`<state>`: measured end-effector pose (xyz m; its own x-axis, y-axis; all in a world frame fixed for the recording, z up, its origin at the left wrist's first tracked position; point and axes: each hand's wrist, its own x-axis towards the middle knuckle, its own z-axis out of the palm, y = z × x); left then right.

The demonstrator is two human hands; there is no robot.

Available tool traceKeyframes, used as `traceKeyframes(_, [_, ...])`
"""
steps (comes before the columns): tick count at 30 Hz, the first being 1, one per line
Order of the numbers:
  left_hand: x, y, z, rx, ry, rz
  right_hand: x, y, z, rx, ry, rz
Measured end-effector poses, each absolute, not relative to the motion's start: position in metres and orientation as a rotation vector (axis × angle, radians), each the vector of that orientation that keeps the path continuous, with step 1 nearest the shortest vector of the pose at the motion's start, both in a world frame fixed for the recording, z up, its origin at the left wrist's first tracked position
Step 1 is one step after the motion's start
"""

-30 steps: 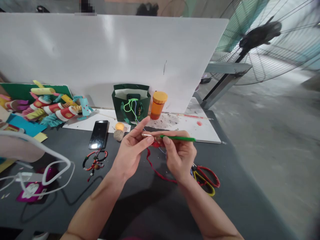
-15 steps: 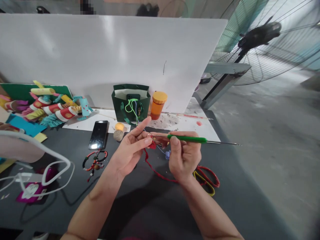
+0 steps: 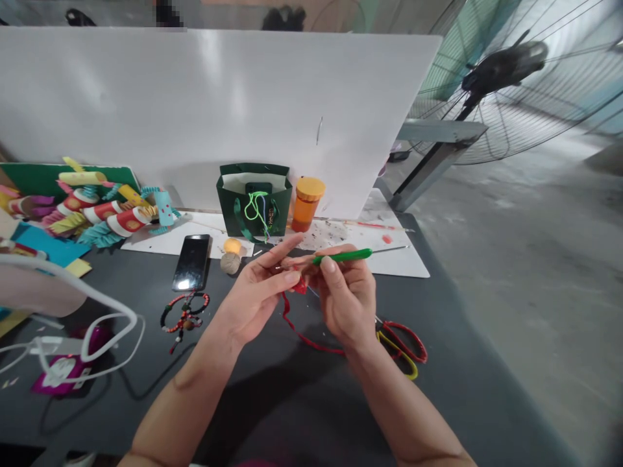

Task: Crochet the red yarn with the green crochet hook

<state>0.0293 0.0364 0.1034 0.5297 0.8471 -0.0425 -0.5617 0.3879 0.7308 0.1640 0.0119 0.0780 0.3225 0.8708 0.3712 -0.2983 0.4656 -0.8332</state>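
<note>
My right hand [image 3: 348,295] is closed round the green handle of a crochet hook [image 3: 351,255], whose thin metal shaft sticks out on both sides. The hook's left end lies at the fingers of my left hand [image 3: 256,292]. Between thumb and fingers my left hand pinches a small red crochet piece [image 3: 301,285], partly covered by the fingers. A strand of red yarn [image 3: 307,340] hangs from there, curves over the dark table and passes behind my right wrist. My left index finger points up and away.
Scissors [image 3: 407,344] with red and yellow handles lie beside my right forearm. Farther back stand a dark green paper bag [image 3: 231,214] and an orange jar [image 3: 302,211]. A phone [image 3: 192,263], a beaded bracelet [image 3: 185,316] and a white cable [image 3: 117,303] are on the left.
My right hand has moved left towards my left hand. The crochet hook has shifted left, and its right end now tilts upward. My left hand has barely moved.
</note>
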Motion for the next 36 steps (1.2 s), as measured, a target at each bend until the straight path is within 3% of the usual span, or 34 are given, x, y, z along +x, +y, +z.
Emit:
traceKeyframes(12, [0.027, 0.039, 0.102, 0.631, 0.398, 0.863, 0.166, 0.011, 0.08, -0.724, -0.99, 0.866])
traceKeyframes(17, [0.026, 0.038, 0.103, 0.673, 0.486, 0.954, 0.163, 0.005, 0.073, -0.79, -1.079, 0.59])
traceKeyframes(23, [0.03, 0.036, 0.104, 0.686, 0.55, 1.046, 0.166, 0.005, 0.079, -0.773, -1.194, 0.508])
traceKeyframes(29, [0.038, 0.031, 0.102, 0.591, 0.542, 1.089, 0.17, 0.009, 0.075, -0.748, -1.51, -0.048])
traceKeyframes(36, [0.034, 0.033, 0.103, 0.493, 0.54, 0.92, 0.16, 0.002, 0.074, -0.876, -1.215, 0.256])
